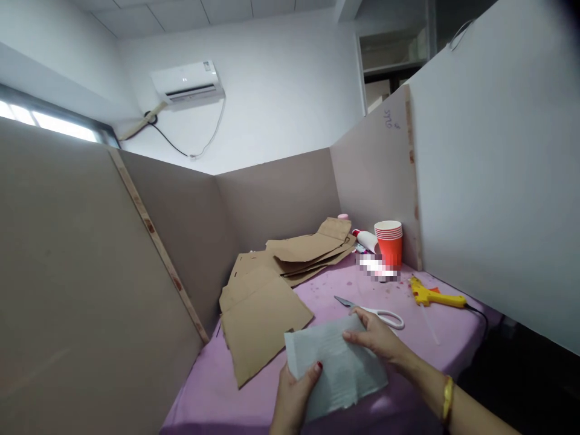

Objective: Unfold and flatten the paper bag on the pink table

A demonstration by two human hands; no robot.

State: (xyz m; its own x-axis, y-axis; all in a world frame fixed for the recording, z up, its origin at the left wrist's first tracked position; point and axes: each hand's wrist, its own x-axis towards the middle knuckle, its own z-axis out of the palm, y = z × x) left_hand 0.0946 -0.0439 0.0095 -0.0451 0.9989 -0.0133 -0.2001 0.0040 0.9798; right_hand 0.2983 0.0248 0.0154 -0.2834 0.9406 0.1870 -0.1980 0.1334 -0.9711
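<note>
Holding one pale sheet (338, 362) here with two hands, just on the near side of the one pair of scissors (376, 312), which is my landmark for everything else. Left hand (294, 396) has its thumb pressed on the sheet's near left part, other fingers mostly hidden, so it's clamped on there. Right hand (374, 335) pinches the upper right part between thumb and fingers, right next to the scissors, one gold bracelet (447, 399) on that wrist.

Left of the scissors there's a bunch of flat brown cardboard (263, 314), several overlapping pieces, can't get an exact count, and they carry on to the far left too. Beyond the scissors: one stack of red paper cups (389, 248) with several rims showing, plus one white and red tube-like thing (366, 240) lying beside it. Right of the scissors, one yellow glue gun (437, 298) with one black cord, and one thin clear stick (429, 324) nearer. All of that's on one purple tablecloth (319, 296).
</note>
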